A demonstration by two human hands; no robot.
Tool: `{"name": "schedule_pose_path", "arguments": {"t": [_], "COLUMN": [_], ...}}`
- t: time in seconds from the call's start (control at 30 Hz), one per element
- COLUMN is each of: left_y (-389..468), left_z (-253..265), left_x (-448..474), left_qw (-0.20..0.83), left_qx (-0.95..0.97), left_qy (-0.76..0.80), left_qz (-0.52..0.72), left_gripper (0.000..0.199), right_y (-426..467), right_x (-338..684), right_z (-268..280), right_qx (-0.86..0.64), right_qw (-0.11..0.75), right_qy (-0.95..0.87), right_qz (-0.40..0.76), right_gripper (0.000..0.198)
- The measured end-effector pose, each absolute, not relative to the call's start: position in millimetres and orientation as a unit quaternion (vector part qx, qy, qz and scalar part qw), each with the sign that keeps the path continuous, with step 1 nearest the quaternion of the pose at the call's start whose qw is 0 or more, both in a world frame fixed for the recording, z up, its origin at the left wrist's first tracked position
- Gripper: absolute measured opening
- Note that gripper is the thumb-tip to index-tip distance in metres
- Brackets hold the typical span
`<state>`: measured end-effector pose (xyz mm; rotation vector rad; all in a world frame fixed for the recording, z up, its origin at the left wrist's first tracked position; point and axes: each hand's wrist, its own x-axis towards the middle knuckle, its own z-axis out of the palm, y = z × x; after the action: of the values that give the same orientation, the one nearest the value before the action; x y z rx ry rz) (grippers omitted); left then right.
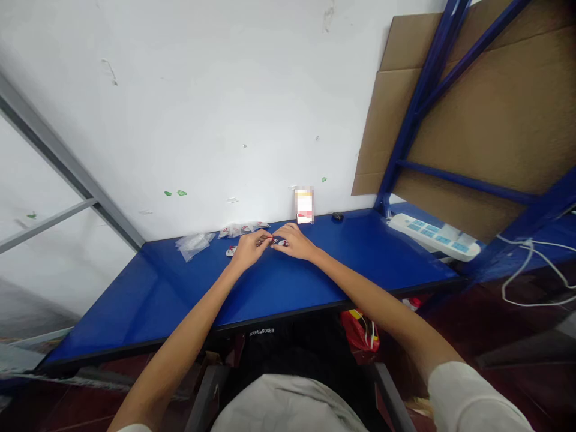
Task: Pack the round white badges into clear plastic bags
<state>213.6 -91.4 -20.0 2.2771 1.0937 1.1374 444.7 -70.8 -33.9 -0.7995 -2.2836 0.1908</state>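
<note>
On blue table (360, 264): hands (274, 243) pinch small dark part (278, 241), seemingly crosswise.

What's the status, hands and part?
Left hand and right hand together on a small dark part over the blue table. Small packets just behind. Nothing blocking.

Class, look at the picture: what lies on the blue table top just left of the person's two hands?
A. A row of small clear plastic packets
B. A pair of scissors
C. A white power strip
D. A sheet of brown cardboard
A: the small clear plastic packets lie in a row along the wall, just left of the left hand and right hand on the blue table top.
</note>
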Motion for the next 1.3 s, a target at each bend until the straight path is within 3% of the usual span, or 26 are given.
{"name": "schedule_pose_path", "arguments": {"t": [0.07,0.3,0.43,0.53,0.77,1.17,1.3], "left_y": [-92,-92,-92,-93,-98,-100,-101], "left_z": [-22,-27,-28,-27,-16,-8,-15], "left_x": [214,220,220,215,206,203,206], "left_qw": [0.209,0.376,0.433,0.369,0.087,0.070,0.053], "left_qx": [0.789,0.693,0.663,0.711,0.846,0.860,0.877], "left_qy": [0.391,0.380,0.369,0.377,0.391,0.378,0.327], "left_qz": [0.426,0.484,0.488,0.466,0.352,0.334,0.349], "left_gripper": [0.024,0.035,0.038,0.034,0.021,0.021,0.033], "right_y": [-71,-86,-93,-93,-87,-92,-93], "right_x": [444,443,441,441,448,445,447], "right_z": [-33,-24,-19,-18,-17,-14,-13], "right_qx": [-0.305,-0.319,-0.306,-0.301,-0.335,-0.359,-0.355], "right_qw": [0.356,0.380,0.391,0.392,0.369,0.365,0.339], "right_qy": [-0.881,-0.862,-0.860,-0.863,-0.862,-0.853,-0.863], "right_qz": [0.070,0.107,0.117,0.103,0.086,0.099,0.120], "right_gripper": [0.031,0.066,0.050,0.047,0.057,0.058,0.066]}}
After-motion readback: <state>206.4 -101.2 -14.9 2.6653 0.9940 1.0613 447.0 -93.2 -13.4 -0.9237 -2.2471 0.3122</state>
